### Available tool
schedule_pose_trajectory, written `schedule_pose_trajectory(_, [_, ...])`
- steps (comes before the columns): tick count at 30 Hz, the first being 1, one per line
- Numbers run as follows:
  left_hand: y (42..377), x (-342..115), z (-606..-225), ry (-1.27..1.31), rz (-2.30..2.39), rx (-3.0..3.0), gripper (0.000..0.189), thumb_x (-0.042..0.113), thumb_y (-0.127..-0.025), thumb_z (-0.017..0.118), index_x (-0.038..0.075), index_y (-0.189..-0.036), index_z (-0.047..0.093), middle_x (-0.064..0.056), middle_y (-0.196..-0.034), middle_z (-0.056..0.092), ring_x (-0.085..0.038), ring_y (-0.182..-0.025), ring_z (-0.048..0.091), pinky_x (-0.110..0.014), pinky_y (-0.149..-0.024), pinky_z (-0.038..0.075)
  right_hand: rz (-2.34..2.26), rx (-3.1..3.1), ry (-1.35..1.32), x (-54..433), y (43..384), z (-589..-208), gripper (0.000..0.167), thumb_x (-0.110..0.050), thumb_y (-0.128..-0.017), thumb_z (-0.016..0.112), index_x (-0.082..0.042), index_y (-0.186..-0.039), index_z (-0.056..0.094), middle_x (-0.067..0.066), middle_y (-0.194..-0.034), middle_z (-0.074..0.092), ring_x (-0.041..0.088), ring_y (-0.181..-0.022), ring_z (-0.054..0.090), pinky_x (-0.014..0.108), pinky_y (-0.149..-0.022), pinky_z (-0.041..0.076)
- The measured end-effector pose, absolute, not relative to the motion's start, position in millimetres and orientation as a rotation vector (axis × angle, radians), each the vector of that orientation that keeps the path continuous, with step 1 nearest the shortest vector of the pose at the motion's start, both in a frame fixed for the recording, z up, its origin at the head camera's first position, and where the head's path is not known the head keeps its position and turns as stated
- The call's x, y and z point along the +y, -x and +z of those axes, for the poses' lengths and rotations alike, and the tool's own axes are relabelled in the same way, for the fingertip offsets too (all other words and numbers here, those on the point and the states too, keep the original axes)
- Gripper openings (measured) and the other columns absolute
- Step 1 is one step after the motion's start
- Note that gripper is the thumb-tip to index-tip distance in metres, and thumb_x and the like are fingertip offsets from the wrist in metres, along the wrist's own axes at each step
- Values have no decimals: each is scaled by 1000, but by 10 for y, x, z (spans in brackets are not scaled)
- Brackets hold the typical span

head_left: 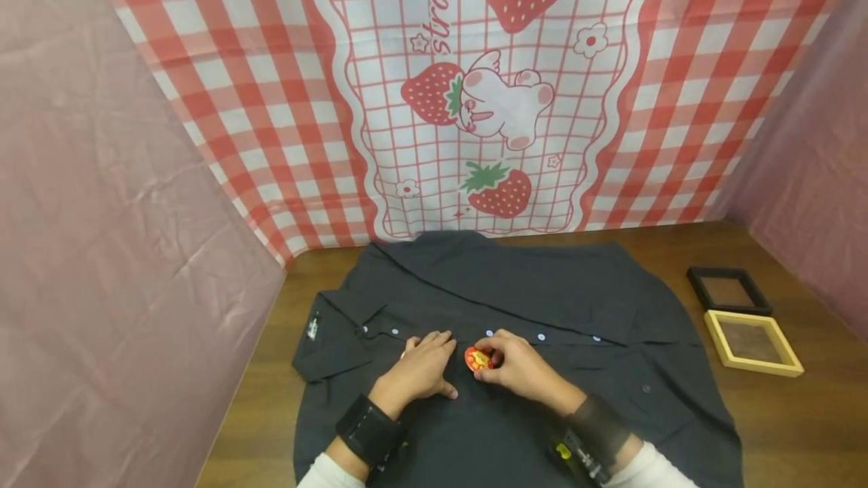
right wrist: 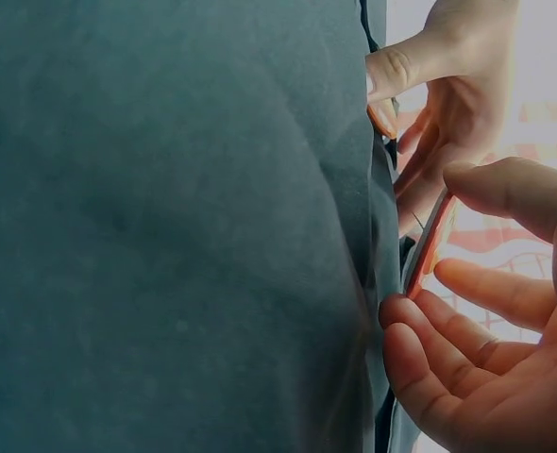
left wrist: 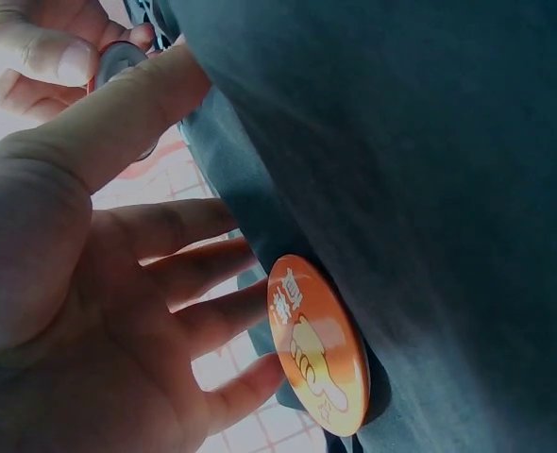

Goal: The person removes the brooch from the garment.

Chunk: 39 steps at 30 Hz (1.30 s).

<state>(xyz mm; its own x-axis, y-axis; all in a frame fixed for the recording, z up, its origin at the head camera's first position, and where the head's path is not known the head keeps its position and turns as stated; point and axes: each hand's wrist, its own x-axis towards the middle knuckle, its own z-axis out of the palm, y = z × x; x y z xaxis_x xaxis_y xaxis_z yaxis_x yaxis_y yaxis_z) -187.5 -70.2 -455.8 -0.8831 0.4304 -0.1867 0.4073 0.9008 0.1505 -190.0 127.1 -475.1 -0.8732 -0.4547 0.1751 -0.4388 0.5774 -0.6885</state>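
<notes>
A dark grey button-up shirt [head_left: 515, 420] lies spread on the table. My right hand [head_left: 525, 371] pinches a round red-and-yellow pin badge [head_left: 478, 358] by its edge, close over the shirt front. In the left wrist view the grey back of this badge [left wrist: 123, 58] shows between thumb and fingers. Spread on the shirt to its left is my left hand [head_left: 419, 371], thumb apart and fingers extended. A second round badge, orange with a yellow hand drawing [left wrist: 318, 347], sits against the shirt by its fingertips; in the head view the hand hides it.
A black frame [head_left: 705, 291] and a pale yellow frame [head_left: 728, 356] lie on the wooden table [head_left: 814, 428] at the right. Behind rises a red checked strawberry cloth [head_left: 271, 96]. Pink cloth [head_left: 122, 209] hangs at both sides. White buttons [head_left: 542, 337] line the shirt placket.
</notes>
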Motion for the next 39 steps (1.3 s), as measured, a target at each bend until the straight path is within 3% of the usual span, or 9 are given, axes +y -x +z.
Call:
schedule_pose_trajectory(18, [1913, -745, -4561, -690, 205, 2855, 72, 36, -74, 83, 7, -135, 57, -7, -145, 52, -26, -137, 45, -47, -105, 37, -1281, 2760, 736, 1307, 1891, -4788, 33, -16, -77, 82, -4, -106, 71, -1, -85, 59, 6, -69, 55, 18, -61, 46])
schedule_pose_trajectory(39, [1931, -813, -4570, -792, 360, 2814, 55, 37, -90, 68, 8, -136, 56, -7, -140, 57, -24, -134, 49, -47, -108, 40, -1303, 2752, 780, 1395, 1958, -4753, 36, -16, -77, 82, -2, -108, 70, 4, -90, 63, 3, -70, 55, 18, -61, 47])
